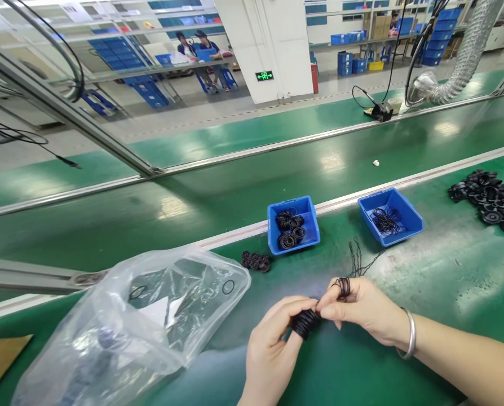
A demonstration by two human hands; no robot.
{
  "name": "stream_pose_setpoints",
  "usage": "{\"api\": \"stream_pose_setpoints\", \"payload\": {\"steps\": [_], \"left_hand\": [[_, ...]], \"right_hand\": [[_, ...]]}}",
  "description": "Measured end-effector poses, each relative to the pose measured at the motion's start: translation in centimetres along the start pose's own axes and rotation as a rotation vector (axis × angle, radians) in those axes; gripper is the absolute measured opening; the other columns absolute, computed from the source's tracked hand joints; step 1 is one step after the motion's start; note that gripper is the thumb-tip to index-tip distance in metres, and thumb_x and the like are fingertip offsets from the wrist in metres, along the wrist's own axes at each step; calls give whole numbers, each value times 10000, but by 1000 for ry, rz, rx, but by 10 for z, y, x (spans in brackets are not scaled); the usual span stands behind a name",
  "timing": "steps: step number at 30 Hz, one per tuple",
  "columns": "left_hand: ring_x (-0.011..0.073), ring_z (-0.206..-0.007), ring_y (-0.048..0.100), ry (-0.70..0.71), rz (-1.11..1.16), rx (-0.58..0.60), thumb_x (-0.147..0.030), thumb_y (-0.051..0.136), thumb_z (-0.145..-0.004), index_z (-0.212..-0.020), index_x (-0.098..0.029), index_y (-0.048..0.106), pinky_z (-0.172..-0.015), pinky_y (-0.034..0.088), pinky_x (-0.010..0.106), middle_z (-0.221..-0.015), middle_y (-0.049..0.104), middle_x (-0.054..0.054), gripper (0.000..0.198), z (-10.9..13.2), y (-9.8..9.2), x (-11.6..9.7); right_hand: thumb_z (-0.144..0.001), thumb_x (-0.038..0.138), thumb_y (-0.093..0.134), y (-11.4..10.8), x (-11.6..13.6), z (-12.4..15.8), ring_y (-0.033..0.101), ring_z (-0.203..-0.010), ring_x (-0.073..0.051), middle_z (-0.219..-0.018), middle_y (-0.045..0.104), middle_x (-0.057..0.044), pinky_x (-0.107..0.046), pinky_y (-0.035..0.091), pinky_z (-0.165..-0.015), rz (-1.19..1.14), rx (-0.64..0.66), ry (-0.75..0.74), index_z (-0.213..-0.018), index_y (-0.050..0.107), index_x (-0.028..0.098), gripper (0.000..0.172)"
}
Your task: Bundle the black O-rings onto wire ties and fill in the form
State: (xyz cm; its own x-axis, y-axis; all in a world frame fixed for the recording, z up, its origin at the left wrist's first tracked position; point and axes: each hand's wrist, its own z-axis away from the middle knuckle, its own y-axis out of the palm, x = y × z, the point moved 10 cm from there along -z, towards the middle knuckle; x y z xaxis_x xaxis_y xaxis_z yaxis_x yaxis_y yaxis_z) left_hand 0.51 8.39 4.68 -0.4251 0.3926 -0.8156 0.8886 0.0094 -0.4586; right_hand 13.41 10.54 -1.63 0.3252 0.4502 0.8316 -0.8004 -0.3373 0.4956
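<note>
My left hand (273,344) is closed, with a stack of thin black rubber rings (305,322) slid over one finger. My right hand (359,307) pinches at the end of that stack and has a few more black rings (343,286) looped over its fingers. A silver bangle (409,334) is on my right wrist. Both hands hover just above the green bench (404,265) near its front. Some thin black wire ties (357,256) lie on the bench just beyond my right hand.
A crumpled clear plastic bag (142,321) lies at the left. Two blue bins (309,217) (406,206) hold black rings. A small ring pile (256,261) and a heap of black parts (491,200) lie on the bench. People sit far off.
</note>
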Motion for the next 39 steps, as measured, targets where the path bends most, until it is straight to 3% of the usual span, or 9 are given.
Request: {"api": "stream_pose_setpoints", "payload": {"steps": [6, 11, 18, 27, 36, 39], "left_hand": [[178, -816, 730, 78, -137, 20, -102, 600, -860, -960, -231, 728, -751, 602, 271, -881, 760, 41, 208, -3, 4, -9], [177, -817, 733, 96, -166, 28, -78, 578, -856, -959, -230, 725, -758, 603, 270, -883, 759, 40, 236, -1, 3, -6], [159, -894, 717, 226, -269, 23, -62, 516, -894, -1082, -211, 674, -836, 575, 250, -973, 741, 55, 287, 6, 5, -15], [176, -883, 726, 258, -286, 8, -56, 505, -896, -1121, -216, 673, -816, 580, 267, -974, 746, 60, 323, 6, 5, -19], [163, -920, 710, 255, -281, -6, -18, 519, -887, -1140, -214, 673, -846, 568, 259, -1008, 730, 60, 355, 9, 3, -18], [164, -926, 702, 241, -191, -6, -1, 526, -876, -1158, -233, 666, -834, 575, 266, -1012, 725, 53, 391, 11, 2, -17]], "right_hand": [[-591, 384, 909, -3, 5, 1, 490, -594, -86, -685, 530, 39, -256, 405, -595, 123, -46, -35, -682, 729, 156, 304], [-673, 477, 842, -7, 5, -1, 488, -609, -114, -640, 518, 29, -270, 412, -595, 160, -31, -52, -667, 696, 153, 356], [-794, 401, 765, -6, 20, 4, 505, -664, -119, -749, 531, 6, -271, 412, -635, 441, -54, -231, -807, 759, 189, 213], [-661, 504, 842, -4, 9, 0, 501, -586, -112, -609, 540, 36, -273, 423, -610, 134, 6, -46, -677, 682, 157, 383], [-626, 456, 874, -4, 14, 1, 505, -572, -94, -665, 535, 38, -262, 406, -582, 123, -32, -84, -644, 696, 155, 350], [-643, 424, 877, -2, 5, 1, 499, -556, -87, -633, 539, 39, -262, 409, -598, 6, 3, -3, -656, 699, 148, 329]]}}
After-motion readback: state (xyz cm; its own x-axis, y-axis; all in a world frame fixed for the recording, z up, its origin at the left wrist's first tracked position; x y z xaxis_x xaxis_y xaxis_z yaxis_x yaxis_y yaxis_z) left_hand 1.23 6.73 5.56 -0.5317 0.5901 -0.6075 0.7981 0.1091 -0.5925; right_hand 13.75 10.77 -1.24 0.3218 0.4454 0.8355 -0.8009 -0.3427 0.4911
